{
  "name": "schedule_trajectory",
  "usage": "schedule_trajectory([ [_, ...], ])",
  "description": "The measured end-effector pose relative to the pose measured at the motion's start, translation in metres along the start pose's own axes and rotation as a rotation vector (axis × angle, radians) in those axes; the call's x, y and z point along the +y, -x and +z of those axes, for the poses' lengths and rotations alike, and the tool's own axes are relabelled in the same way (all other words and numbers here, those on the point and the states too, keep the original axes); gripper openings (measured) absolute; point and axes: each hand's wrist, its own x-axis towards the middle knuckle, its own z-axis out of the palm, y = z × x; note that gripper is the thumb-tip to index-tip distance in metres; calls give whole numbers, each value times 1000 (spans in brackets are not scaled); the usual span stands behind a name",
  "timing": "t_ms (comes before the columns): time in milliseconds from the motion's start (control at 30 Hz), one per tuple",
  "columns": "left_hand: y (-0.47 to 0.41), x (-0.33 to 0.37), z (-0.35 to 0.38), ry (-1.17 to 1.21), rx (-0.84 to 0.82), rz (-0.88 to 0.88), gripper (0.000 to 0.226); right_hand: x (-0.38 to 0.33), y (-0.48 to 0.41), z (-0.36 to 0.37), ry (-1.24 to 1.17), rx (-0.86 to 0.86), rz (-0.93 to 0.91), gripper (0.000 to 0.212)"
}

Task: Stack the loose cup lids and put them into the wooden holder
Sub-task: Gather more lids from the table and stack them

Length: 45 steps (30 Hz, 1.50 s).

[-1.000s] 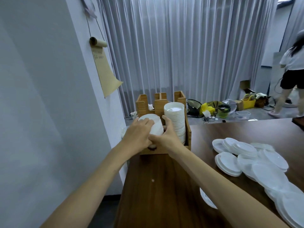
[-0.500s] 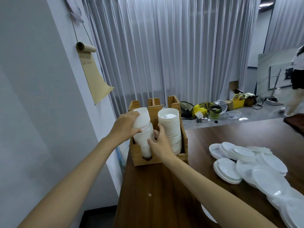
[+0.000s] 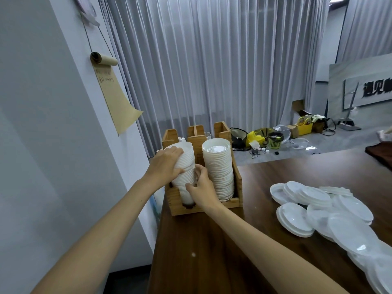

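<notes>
The fingers (image 3: 177,150) of the left hand (image 3: 166,164) were curled over the upper part of the left stack of lids (image 3: 187,161), with the thumb wrapped round its near side, so that the hand gripped the stack near its top. Lower down, the fingers (image 3: 200,169) of the right hand (image 3: 203,190) were bent against the same stack, and the thumb reached in from the front, pinching the stack's lower half. Both forearms stretched forward from the bottom edge of the view.

The left stack of lids stood in the left compartment of the wooden holder (image 3: 212,205), its foot down behind the low front wall and its top leaning slightly leftward. Just beside it, in the right compartment, stood the right stack of lids (image 3: 218,166), upright and touched by neither hand. The holder sat at the far left corner of the dark worktop (image 3: 212,251), close to a pale wall.

Well apart to the right, the loose lids (image 3: 318,209) lay overlapping in a heap on the worktop. A brown paper roll (image 3: 111,96) hung on the wall, and grey curtains (image 3: 212,60) closed off the room behind.
</notes>
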Motion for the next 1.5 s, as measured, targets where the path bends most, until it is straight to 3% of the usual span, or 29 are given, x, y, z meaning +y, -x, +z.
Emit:
schedule_trajectory([
  [433,-4,1,2,17,0,-27,50,4,-4,2,-49,-10,32,71],
  [667,-6,6,2,-182,-23,77,45,3,-4,0,-13,-36,24,73],
  [1267,-1,11,1,-52,-107,-22,42,-1,-1,-2,35,-56,21,76],
  [1500,15,22,-6,-18,63,24,51,-14,16,-17,139,-70,-70,69],
])
